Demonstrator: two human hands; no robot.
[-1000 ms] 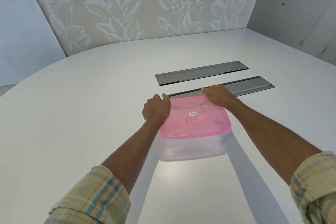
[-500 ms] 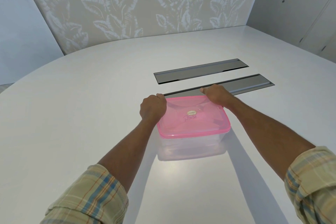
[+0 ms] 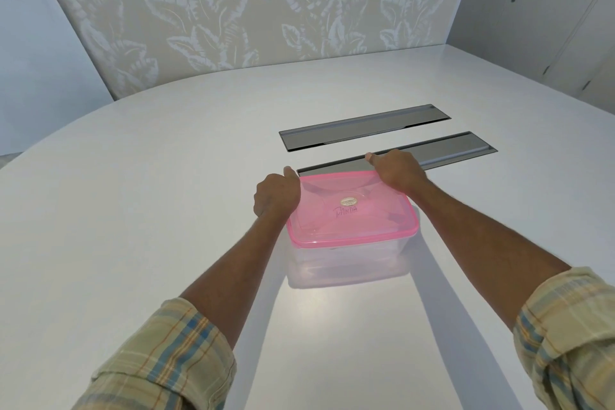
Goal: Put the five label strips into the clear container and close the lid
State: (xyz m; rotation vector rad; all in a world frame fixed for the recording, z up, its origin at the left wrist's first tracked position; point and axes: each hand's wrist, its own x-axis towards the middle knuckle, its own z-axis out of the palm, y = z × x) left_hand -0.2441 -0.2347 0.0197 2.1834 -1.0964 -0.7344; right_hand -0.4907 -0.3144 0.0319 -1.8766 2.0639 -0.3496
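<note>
A clear container [image 3: 349, 260] stands on the white table [image 3: 149, 210] with a pink translucent lid [image 3: 349, 210] lying on top of it. The lid carries a small round sticker and handwriting. My left hand [image 3: 276, 193] grips the lid's far left corner, fingers curled over the edge. At the far right corner, my right hand [image 3: 396, 170] grips the lid the same way. The label strips cannot be made out through the container walls.
Two long grey metal cable hatches [image 3: 362, 126] [image 3: 459, 150] are set into the table just behind the container. A leaf-patterned wall stands beyond the table's far edge, and grey cabinet doors [image 3: 549, 10] are at the right.
Both hands have stayed on the lid's far corners. The camera has shifted slightly; the lid and container have barely moved.
</note>
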